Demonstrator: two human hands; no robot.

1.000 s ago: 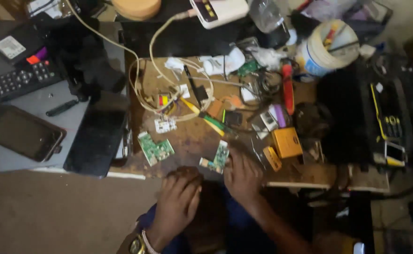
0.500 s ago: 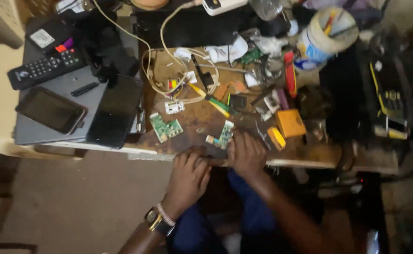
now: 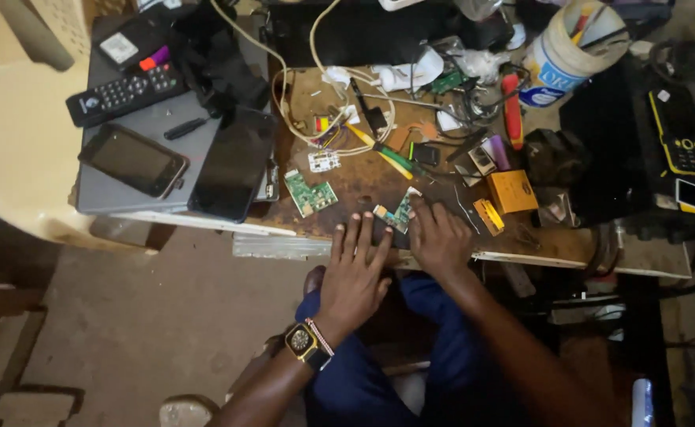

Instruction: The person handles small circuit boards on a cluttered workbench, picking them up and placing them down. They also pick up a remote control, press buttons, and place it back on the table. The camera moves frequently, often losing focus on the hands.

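Two hands at worktop (image 3: 521, 251) edge, left hand (image 3: 353, 277) fingers spread flat, right hand (image 3: 440, 237) fingertips pressing small circuit board (image 3: 399, 212), holding nothing.

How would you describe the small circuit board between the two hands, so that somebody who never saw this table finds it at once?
Start at the brown wooden worktop and go to its front edge, where the left hand and right hand rest. The small circuit board lies between their fingertips. Unlike the larger green board further left, lying alone, it is narrower, paler, and touched by the right hand's fingers.
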